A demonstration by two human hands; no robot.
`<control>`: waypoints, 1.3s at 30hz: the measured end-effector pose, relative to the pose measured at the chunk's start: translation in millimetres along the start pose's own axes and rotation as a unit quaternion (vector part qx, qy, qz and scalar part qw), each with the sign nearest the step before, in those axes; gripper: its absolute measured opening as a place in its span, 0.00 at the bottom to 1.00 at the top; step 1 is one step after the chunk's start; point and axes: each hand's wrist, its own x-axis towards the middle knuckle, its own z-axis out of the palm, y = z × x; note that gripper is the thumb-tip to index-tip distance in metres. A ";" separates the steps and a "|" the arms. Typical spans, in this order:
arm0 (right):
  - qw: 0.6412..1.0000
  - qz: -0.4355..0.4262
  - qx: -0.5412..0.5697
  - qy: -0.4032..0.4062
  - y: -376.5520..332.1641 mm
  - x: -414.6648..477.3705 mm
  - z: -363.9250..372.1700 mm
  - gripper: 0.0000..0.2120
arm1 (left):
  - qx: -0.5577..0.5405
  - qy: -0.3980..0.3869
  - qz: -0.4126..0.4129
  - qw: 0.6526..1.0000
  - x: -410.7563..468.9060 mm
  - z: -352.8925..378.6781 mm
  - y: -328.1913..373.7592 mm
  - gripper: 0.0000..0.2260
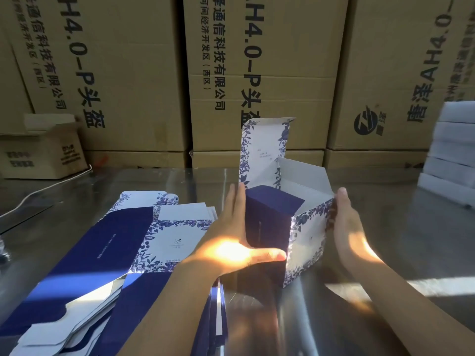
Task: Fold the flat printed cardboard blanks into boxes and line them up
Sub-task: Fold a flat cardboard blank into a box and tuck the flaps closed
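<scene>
A half-formed box (305, 237), navy and white with blue flower print, stands on the shiny metal table (411, 227). Its lid flap (264, 150) sticks straight up and a white side flap (303, 178) leans outward at the back. My left hand (228, 240) presses flat against the box's navy left side, fingers straight, thumb along the lower front edge. My right hand (347, 227) lies flat against the box's right side with straight fingers. A stack of flat blanks (123, 242), navy and white floral, lies fanned out to the left of the box.
Tall brown shipping cartons (257, 73) with black print wall off the table's far edge. A small open carton (43, 150) sits at the back left with a white cable (51, 186) running from it. A pile of white foam pieces (452, 155) stands at the right edge.
</scene>
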 end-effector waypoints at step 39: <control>0.854 -0.447 -0.204 -0.172 -41.7 -35.9 -4.7 0.07 | -0.113 0.256 -0.103 0.955 11.8 -6.0 -2.3 0.14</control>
